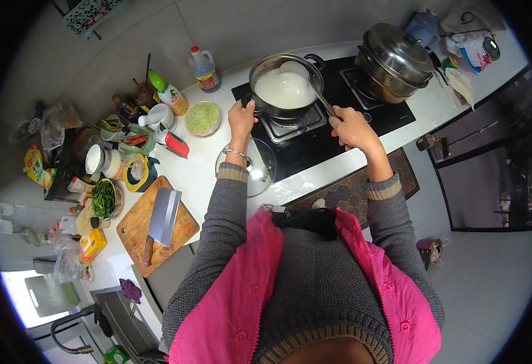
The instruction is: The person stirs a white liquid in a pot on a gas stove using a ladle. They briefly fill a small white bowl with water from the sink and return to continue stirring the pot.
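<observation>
A steel two-handled pot stands on the left burner of a black gas hob. White, foamy liquid fills much of it. My left hand grips the pot's near-left black handle. In my right hand is the handle of a metal ladle, whose bowl rests in the pot at the liquid's far side. Under my left wrist a glass lid lies on the white counter, partly covered by my forearm. A bowl of pale green shreds or grains sits left of the pot.
A lidded steel steamer pot occupies the right burner. To the left, a cleaver lies on a wooden cutting board, near a bowl of leafy greens. Bottles, including a red-capped jug, line the wall. A sink is at lower left.
</observation>
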A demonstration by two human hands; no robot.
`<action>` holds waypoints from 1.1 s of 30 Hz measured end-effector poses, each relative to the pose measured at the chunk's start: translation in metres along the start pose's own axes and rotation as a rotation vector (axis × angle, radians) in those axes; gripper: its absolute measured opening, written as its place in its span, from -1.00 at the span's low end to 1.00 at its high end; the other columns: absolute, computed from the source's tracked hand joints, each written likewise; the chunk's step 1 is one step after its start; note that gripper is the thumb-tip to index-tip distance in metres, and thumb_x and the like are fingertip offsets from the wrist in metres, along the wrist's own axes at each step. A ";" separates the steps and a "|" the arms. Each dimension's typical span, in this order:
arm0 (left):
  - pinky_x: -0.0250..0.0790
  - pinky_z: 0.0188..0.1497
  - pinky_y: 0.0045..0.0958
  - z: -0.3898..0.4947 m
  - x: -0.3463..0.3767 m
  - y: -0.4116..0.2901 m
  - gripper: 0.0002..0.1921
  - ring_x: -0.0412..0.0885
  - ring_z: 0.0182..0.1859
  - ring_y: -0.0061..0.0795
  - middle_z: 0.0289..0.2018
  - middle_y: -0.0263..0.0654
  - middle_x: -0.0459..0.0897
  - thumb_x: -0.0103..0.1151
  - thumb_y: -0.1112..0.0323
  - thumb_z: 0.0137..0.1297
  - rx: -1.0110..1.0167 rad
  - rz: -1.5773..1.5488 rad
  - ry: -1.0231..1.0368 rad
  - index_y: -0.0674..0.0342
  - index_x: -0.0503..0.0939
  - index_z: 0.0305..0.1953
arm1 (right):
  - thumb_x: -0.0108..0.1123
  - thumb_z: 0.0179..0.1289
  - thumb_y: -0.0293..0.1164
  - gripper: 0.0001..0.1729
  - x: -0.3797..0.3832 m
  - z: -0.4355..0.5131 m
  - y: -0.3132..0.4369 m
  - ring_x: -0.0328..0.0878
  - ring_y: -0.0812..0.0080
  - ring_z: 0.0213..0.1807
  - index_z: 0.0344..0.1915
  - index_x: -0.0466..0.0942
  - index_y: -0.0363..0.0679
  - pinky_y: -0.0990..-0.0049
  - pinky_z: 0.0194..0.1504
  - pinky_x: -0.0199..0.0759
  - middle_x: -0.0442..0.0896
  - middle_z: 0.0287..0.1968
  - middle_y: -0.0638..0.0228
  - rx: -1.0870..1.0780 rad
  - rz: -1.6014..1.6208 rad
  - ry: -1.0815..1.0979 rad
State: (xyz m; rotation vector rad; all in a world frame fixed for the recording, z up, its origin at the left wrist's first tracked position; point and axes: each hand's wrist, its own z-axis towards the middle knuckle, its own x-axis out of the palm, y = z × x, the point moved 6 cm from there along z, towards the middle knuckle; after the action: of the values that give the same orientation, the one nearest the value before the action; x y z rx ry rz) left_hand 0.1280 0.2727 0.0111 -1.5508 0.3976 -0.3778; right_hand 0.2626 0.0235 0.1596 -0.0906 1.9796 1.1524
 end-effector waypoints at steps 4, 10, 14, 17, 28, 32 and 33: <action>0.33 -0.59 -0.59 -0.002 0.000 0.000 -0.79 0.45 -0.64 -0.68 -0.57 -0.38 0.59 0.20 0.35 0.33 -0.019 -0.024 -0.005 0.40 0.60 -0.16 | -0.04 0.38 -0.41 -0.69 0.006 0.007 -0.005 0.50 0.56 -0.66 -0.07 0.49 -0.44 0.57 -0.71 0.41 0.63 -0.50 0.22 0.039 0.137 0.134; 0.34 -0.58 -0.58 0.000 -0.001 0.001 -0.80 0.46 -0.64 -0.66 -0.58 -0.35 0.58 0.20 0.34 0.33 -0.009 0.002 -0.007 0.41 0.58 -0.24 | 0.01 0.36 -0.47 -0.85 0.019 0.020 -0.016 0.43 0.69 -0.64 -0.23 0.45 -0.36 0.72 -0.71 0.33 0.65 -0.42 0.15 0.090 0.706 0.396; 0.21 -0.65 -0.63 0.001 0.000 0.001 -0.77 0.45 -0.65 -0.70 -0.58 -0.39 0.59 0.20 0.26 0.35 0.008 -0.003 0.009 0.35 0.58 -0.21 | 0.10 0.29 -0.53 -0.91 0.022 0.025 -0.024 0.47 0.64 -0.54 -0.30 0.38 -0.29 0.76 -0.68 0.32 0.64 -0.35 0.04 0.241 1.190 0.500; 0.35 -0.58 -0.56 0.001 -0.001 0.002 -0.80 0.46 -0.64 -0.65 -0.58 -0.35 0.58 0.21 0.33 0.32 -0.010 -0.010 -0.005 0.40 0.57 -0.26 | 0.12 0.27 -0.55 -0.91 0.019 0.017 -0.026 0.47 0.63 -0.55 -0.30 0.38 -0.28 0.77 -0.70 0.30 0.63 -0.34 0.00 0.256 1.342 0.550; 0.12 -0.69 -0.63 0.001 0.000 0.004 -0.76 0.43 -0.66 -0.72 -0.61 -0.43 0.55 0.20 0.22 0.37 0.004 0.003 -0.013 0.30 0.56 -0.23 | 0.11 0.28 -0.54 -0.68 -0.005 -0.016 -0.024 0.47 0.64 -0.58 0.02 0.43 -0.42 0.78 -0.71 0.26 0.66 -0.36 0.14 0.047 1.291 0.389; 0.11 -0.69 -0.63 -0.001 0.001 0.002 -0.77 0.43 -0.67 -0.72 -0.62 -0.45 0.53 0.20 0.22 0.37 0.003 -0.015 -0.007 0.29 0.56 -0.24 | 0.12 0.28 -0.54 -0.56 -0.014 -0.021 -0.023 0.48 0.64 -0.57 0.14 0.38 -0.45 0.78 -0.71 0.26 0.67 -0.36 0.15 0.015 1.268 0.340; 0.11 -0.70 -0.64 -0.001 0.000 0.002 -0.77 0.43 -0.67 -0.72 -0.62 -0.45 0.53 0.20 0.22 0.37 0.001 -0.014 -0.007 0.29 0.56 -0.25 | 0.12 0.28 -0.54 -0.56 -0.016 -0.022 -0.022 0.48 0.64 -0.58 0.14 0.38 -0.45 0.78 -0.71 0.25 0.67 -0.36 0.15 0.009 1.263 0.331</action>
State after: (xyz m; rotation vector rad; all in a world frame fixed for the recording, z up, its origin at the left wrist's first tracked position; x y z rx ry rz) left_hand 0.1281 0.2717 0.0095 -1.5546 0.3816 -0.3832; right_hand 0.2692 -0.0108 0.1600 1.1946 2.3304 1.9545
